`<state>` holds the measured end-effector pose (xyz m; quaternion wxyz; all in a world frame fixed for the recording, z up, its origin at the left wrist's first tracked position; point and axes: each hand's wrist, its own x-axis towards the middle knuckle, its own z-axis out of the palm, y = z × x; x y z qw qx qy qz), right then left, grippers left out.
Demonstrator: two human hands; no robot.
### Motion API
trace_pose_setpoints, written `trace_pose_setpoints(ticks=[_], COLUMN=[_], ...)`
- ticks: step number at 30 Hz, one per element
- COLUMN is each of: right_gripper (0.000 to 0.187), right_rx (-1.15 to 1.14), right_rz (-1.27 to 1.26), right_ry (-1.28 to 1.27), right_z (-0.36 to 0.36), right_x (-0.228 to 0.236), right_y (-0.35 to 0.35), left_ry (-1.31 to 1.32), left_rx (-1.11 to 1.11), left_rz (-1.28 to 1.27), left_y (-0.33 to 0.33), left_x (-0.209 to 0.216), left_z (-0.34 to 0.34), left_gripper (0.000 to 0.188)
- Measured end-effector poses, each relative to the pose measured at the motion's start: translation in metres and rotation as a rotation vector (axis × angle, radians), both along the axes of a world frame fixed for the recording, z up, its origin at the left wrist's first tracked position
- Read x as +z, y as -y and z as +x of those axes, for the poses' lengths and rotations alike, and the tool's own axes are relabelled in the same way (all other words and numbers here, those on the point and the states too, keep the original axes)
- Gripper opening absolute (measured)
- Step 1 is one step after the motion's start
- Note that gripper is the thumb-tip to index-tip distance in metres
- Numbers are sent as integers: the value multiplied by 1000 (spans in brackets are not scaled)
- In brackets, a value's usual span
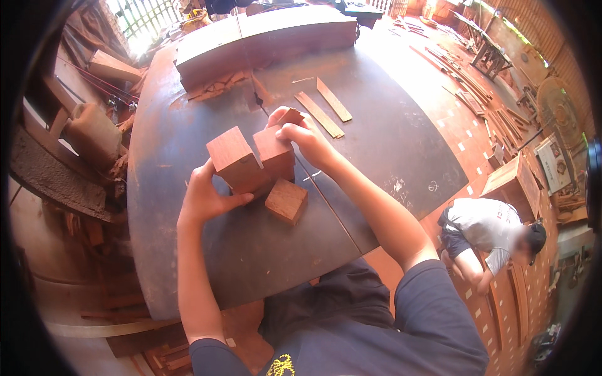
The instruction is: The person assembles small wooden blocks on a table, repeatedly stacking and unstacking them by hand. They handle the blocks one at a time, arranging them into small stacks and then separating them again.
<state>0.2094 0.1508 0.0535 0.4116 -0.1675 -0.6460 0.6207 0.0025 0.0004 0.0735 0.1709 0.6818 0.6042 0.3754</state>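
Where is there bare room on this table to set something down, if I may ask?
The widest patch of table lies between the thin strips, right forearm and right edge. A smaller one lies between the small block, left forearm and near edge. Blocks crowd the space between left hand and right hand.

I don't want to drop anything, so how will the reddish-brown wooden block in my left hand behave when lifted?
The reddish-brown wooden block looks solid and thick, so it's probably stiff and fairly hefty for its size. Its flat faces and square edges make rolling unlikely. The smooth-looking sides might slip slightly.
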Motion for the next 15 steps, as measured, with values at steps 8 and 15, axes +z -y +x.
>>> trace_pose_setpoints(ticks=[8, 15], right_gripper=[21, 24], right_rx=[-24, -40], right_rz=[12, 64], right_ry=[33, 95], right_z=[-3, -2], right_x=[-4, -6], right_y=[1, -2], left_ry=[14, 29], left_rx=[-9, -10], left_rz=[16, 6], left_y=[1, -1], left_x=[1, -2], left_z=[2, -1], left_gripper=[63, 64])
